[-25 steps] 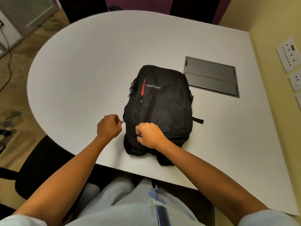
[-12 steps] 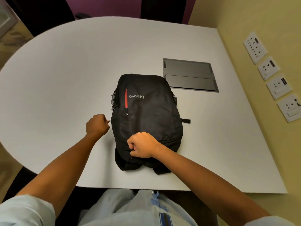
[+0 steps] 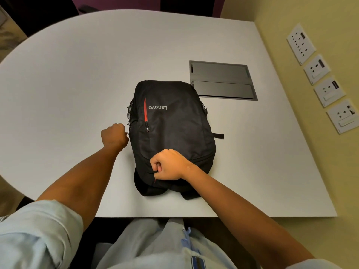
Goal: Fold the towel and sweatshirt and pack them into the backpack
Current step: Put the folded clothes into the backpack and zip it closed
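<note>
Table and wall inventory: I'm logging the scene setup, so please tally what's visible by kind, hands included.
Backpack: 1, black, lying on the table
Grey hatch panel set in the table: 1
Wall socket plates: 4
Hands: 2, left hand pinching a zip pull, right hand gripping the backpack
Towel, sweatshirt: 0 visible
Total: 8, not counting the table

The left hand [image 3: 114,135] has drawn the zipper pull [image 3: 127,133] further up the backpack's [image 3: 172,131] left side — away from the right hand [image 3: 169,165], now pinching lower fabric.
</note>
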